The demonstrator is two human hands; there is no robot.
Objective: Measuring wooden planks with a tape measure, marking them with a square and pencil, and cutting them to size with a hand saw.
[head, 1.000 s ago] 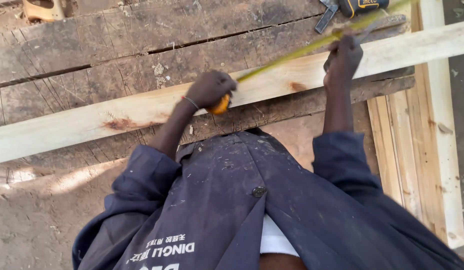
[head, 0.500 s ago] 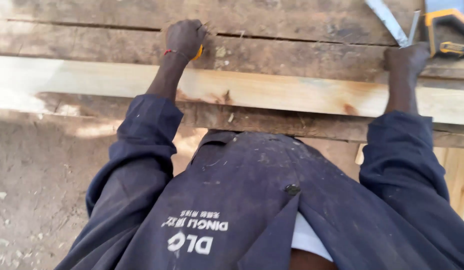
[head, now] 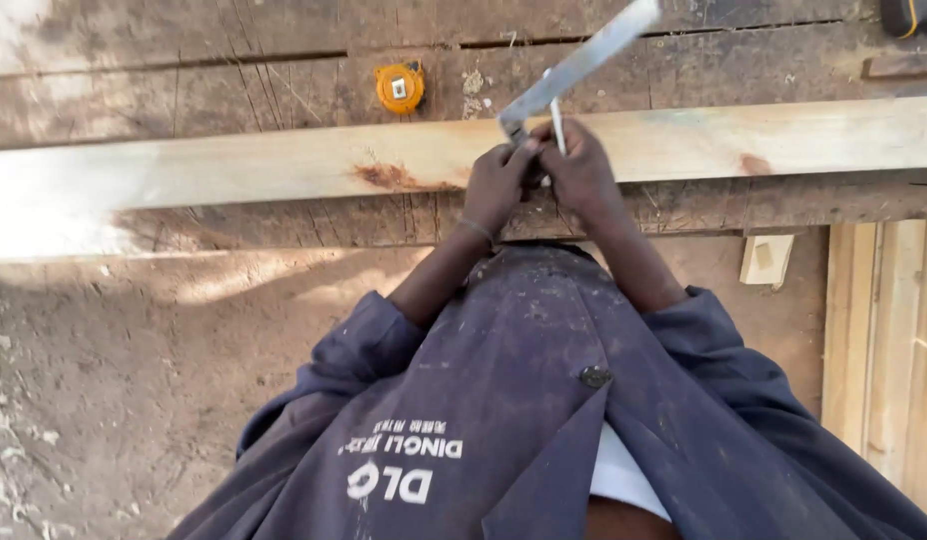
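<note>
The left hand [head: 499, 185] and right hand [head: 582, 170] are pressed together, pinching a flat grey metal square [head: 574, 70] against the long pale wooden plank [head: 284, 165]; marking is judged underway, cutting undone; one round orange tape measure [head: 400, 87] is laid just beyond the plank; one plank, one square, one tape are counted.

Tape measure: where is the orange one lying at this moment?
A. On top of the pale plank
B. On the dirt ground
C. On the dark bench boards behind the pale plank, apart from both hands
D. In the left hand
C: the tape measure lies on the dark bench boards beyond the pale plank, while the left hand and right hand are together at the metal square.
</note>
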